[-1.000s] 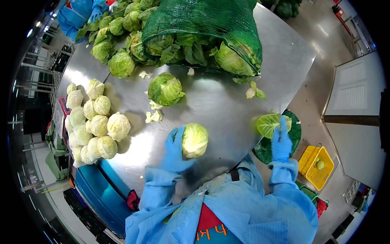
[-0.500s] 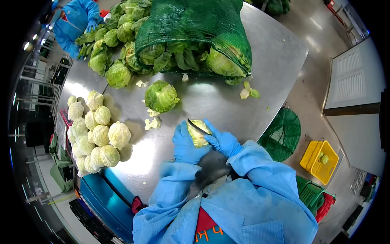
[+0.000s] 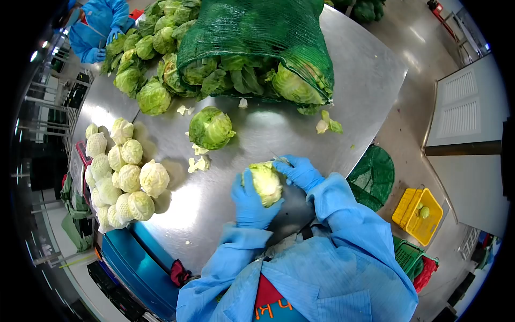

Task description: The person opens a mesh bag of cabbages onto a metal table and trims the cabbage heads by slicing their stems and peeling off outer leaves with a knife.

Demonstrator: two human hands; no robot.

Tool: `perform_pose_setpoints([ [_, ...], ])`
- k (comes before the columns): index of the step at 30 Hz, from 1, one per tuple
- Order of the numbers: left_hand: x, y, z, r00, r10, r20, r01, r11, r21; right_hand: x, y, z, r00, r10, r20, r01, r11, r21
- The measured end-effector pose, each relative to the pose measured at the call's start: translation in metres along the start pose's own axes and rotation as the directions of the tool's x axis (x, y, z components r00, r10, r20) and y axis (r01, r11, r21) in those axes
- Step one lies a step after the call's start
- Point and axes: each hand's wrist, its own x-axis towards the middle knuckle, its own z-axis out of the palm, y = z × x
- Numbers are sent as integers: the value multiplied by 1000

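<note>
My left hand, in a blue glove, is wrapped round the near left side of a pale, trimmed cabbage just above the metal table. My right hand, gloved too, is closed at the cabbage's upper right. From its fingers sticks out a small knife; its handle is hidden and only part of the blade shows. Beyond my hands a greener cabbage sits on the table, with cut leaf scraps beside it.
To the left stand piled pale cabbages, several in white net sleeves. A green mesh sack of cabbages lies at the far side, near more leafy heads. Another person in blue works there. A yellow crate is on the floor at right.
The knife blade lay across the top of the cabbage; now it is off at the upper right edge. My right hand has shifted right and away from my left, and more of the cabbage shows.
</note>
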Motion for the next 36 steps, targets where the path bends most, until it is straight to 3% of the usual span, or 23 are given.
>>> perform_pose_setpoints([
  [2,-5,-29,-11,998,61,17,-57,986,-157,4,10,0,998,27,-52,-27,1000,-2],
  [3,-10,-46,-10,999,40,27,-28,941,-336,9,20,-1,993,80,-87,-79,997,19],
  [6,-28,-82,-12,996,-11,91,76,649,-757,16,69,-13,953,162,-256,-142,985,93],
  [8,-34,-95,-21,995,-58,82,100,577,-811,-9,65,-53,904,203,-375,-137,971,195],
  [9,-37,-98,-23,994,-85,76,109,535,-837,-24,63,-76,878,173,-446,-128,983,129],
  [10,-37,-95,-25,992,-93,83,119,504,-855,-34,74,-102,850,187,-492,-226,974,-21],
  [11,-35,-84,-27,985,-122,120,164,469,-868,-58,44,-110,823,91,-561,-279,924,-259],
  [12,-33,-69,-27,976,-147,160,209,431,-878,-68,48,-122,743,-97,-662,-457,649,-608],
  [13,-33,-62,-26,965,-166,205,255,392,-884,-81,27,-120,709,-65,-703,-470,699,-539],
  [14,-40,-75,-15,978,-117,172,208,493,-845,-83,23,-110,689,-115,-716,-363,800,-478],
  [15,-35,-60,-20,956,-154,250,294,496,-817,-85,19,-98,663,-159,-731,-241,879,-410],
  [16,-24,-35,-31,926,-191,325,377,499,-780,-82,18,-85,770,-108,-629,-210,888,-408],
  [17,-27,-36,-27,977,-61,203,173,780,-601,-77,16,-68,858,-57,-511,-178,900,-399],
  [18,-29,-38,-23,995,72,75,-44,946,-322,-76,6,-44,916,-86,-392,-56,940,-337],
  [19,-28,-34,-22,990,135,46,-122,966,-227,-74,-5,-19,953,-132,-271,61,965,-254],
  [21,-27,-23,-18,965,264,10,-263,964,-33,-67,-29,9,995,-67,-70,59,992,-113],
  [22,-27,-24,-17,951,306,38,-306,952,-9,-59,-32,13,995,-100,4,99,973,-207],
  [24,-23,-16,-30,945,319,70,-307,941,-144,-37,-31,17,977,-143,158,193,905,-379],
  [27,-24,-18,-21,959,283,13,-273,934,-232,-21,-26,14,939,-122,320,209,945,-253],
  [30,-23,-17,-13,962,274,3,-269,947,-176,-23,-40,17,957,-197,213,286,755,-590],
  [33,-15,-21,-26,939,330,98,-311,936,-166,-5,-7,16,936,-351,-36,260,754,-603],
  [34,-14,-28,-33,925,353,140,-328,928,-176,2,9,9,935,-333,-121,175,732,-659],
  [36,-21,-49,-37,980,155,126,-84,891,-446,4,38,-19,901,-333,-278,52,720,-692],
])
